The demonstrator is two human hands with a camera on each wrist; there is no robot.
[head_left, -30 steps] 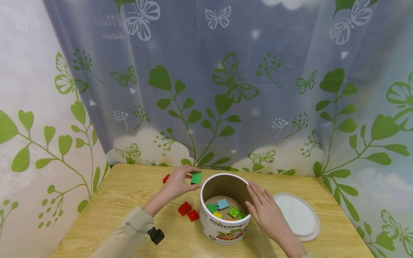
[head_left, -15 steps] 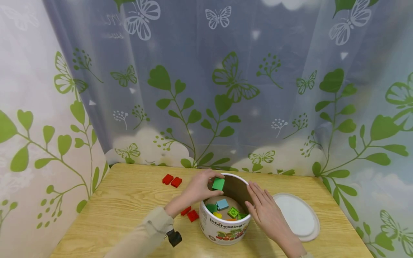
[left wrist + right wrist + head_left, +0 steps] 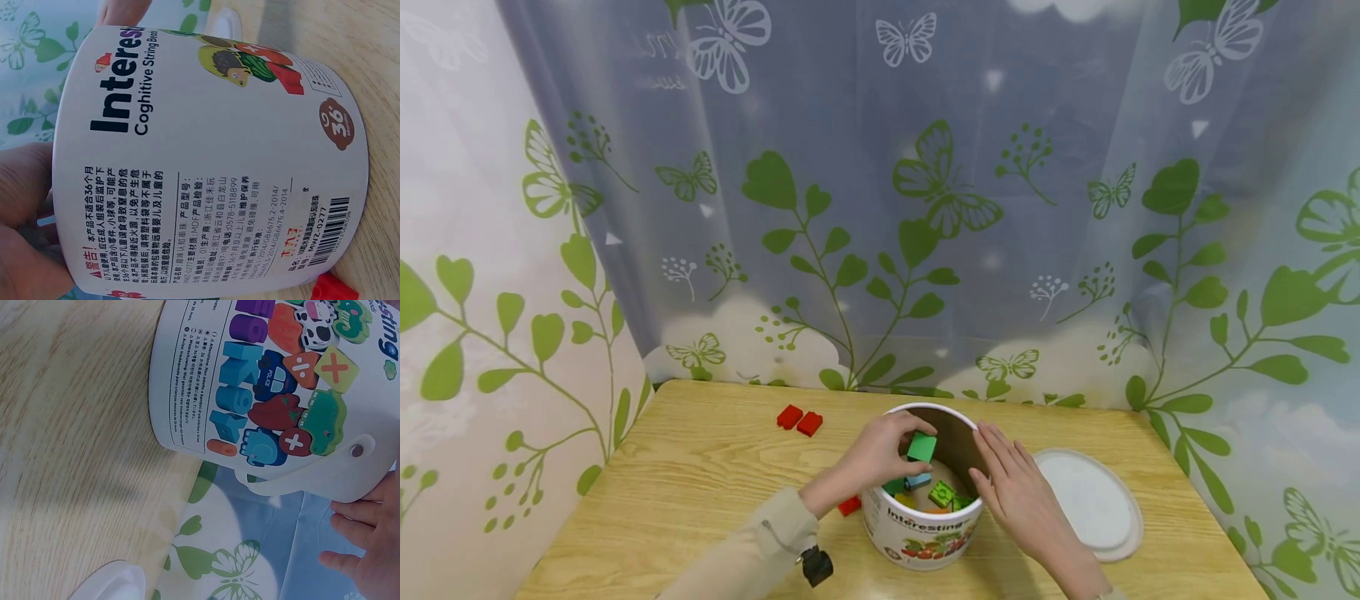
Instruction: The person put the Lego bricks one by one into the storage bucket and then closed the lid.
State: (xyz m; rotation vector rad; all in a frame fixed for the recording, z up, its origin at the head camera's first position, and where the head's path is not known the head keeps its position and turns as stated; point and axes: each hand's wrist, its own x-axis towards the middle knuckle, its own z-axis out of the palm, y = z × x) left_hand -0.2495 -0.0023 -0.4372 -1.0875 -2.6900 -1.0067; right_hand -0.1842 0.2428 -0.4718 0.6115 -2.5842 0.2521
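Note:
My left hand reaches into the mouth of a white printed bucket, pinching a green toy building block between thumb and fingers. Below it on the bucket floor lie a light blue block, a lime green block and several others partly hidden by the hand and rim. My right hand rests against the bucket's right rim, fingers extended. In the right wrist view, those fingertips touch near the rim, above a white handle. The left wrist view shows the bucket's lettered side.
A round white lid lies on the wooden table right of the bucket. Two red blocks sit at the back left. Another red block shows beside the bucket's left base, partly covered by the left arm. A patterned curtain stands behind.
My left hand has carried the green block rightward from outside the bucket, over the rim and down into its mouth. My right hand has stayed at the rim.

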